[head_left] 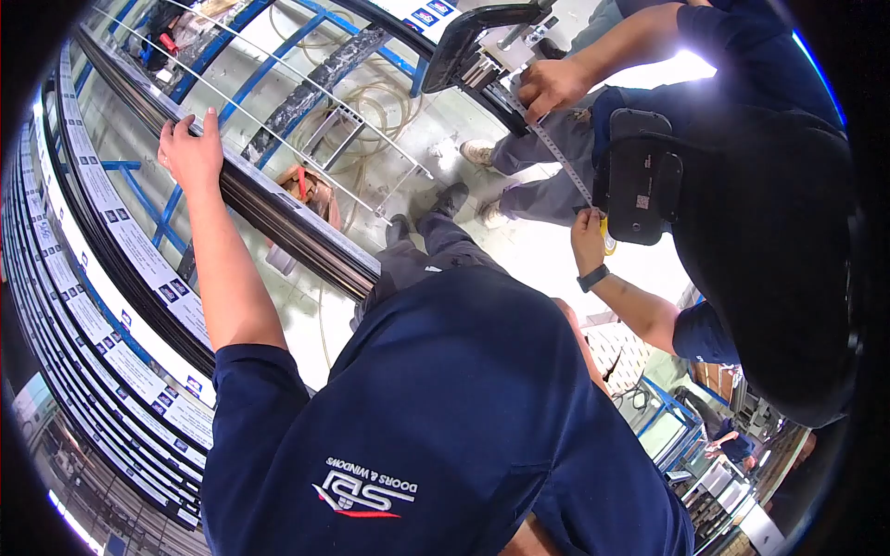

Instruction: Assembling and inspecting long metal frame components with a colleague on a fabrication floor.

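Observation:
My left hand (pixel 192 156) lies over the edge of a bundle of long dark profiles (pixel 278 222). Its fingers are apart and lightly bent, touching the profiles without visibly gripping them. My left arm stretches forward from the sleeve. Of my right arm (pixel 577 338), only a strip of skin shows beside my shirt; the hand is hidden. At the right, a co-worker's upper hand (pixel 549 88) holds the end of an extended measuring tape (pixel 563 165) by a black-framed metal piece (pixel 501 51). The co-worker's lower hand (pixel 588 243) holds its yellow case (pixel 608 237).
A rack of long profiles with white labelled film (pixel 120 324) fills the left side. Blue metal frames (pixel 278 56) and thin white rods (pixel 306 83) lie beyond my left arm. A coiled hose (pixel 366 139) is on the floor. Another person (pixel 737 447) stands far off at lower right.

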Motion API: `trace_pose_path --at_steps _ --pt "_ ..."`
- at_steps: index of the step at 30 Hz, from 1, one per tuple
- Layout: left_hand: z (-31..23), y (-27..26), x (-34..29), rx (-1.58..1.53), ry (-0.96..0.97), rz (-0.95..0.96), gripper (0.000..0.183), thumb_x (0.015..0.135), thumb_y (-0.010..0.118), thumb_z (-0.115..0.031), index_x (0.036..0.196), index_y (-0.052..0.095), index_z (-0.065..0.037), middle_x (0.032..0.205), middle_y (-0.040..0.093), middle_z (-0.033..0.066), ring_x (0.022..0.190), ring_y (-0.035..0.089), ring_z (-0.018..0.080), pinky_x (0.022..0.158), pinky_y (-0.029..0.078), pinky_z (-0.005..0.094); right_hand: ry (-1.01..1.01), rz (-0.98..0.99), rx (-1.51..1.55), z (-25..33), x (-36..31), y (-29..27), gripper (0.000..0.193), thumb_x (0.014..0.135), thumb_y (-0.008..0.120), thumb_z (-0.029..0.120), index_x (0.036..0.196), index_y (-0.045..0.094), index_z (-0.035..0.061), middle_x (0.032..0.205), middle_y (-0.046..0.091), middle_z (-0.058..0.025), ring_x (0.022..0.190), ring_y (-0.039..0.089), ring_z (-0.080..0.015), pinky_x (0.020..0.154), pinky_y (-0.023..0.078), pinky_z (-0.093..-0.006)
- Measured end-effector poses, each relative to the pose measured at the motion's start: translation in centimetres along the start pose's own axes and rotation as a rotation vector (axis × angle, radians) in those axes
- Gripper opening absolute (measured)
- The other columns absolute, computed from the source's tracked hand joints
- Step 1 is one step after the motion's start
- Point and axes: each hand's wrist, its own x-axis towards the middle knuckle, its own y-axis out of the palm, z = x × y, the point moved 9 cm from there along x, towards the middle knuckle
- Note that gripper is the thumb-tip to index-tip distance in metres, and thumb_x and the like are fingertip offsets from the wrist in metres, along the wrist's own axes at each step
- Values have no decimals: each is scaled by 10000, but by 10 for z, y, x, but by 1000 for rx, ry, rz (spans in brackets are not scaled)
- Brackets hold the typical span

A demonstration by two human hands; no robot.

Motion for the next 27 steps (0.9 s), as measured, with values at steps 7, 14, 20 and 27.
trace_pose_path --at_steps 7,14,20,27 --pt "1 -2 0 12 -8 7 672 986 781 -647 1409 825 -126 1748 521 206 1659 359 459 1350 354 574 3 -5 25 5 -4 -1 608 1132 635 519 1416 777 0 1338 814 -251 1306 758 -363 1138 560 -443" --pt "-2 4 6 12 -4 5 671 987 780 -650 1413 822 -134 1753 514 201 1657 361 463 1353 347 574 -2 5 -32 9 7 -4 611 1126 630 509 1414 776 -10 1330 817 -247 1297 759 -366 1129 561 -448" --pt "-9 3 8 -1 22 -5 672 985 783 -650 1412 821 -132 1754 511 203 1645 381 464 1351 348 582 -6 -19 48 -4 8 -1 601 1124 637 501 1389 786 -17 1315 826 -228 1281 763 -355 1127 559 -441" --pt "-9 -12 -3 36 20 -8 625 1009 779 -606 1386 830 -110 1725 541 226 1614 430 472 1355 352 553 57 -10 122 28 -14 -1 560 1133 627 471 1371 781 -12 1231 847 -187 1137 794 -321 1063 582 -429"
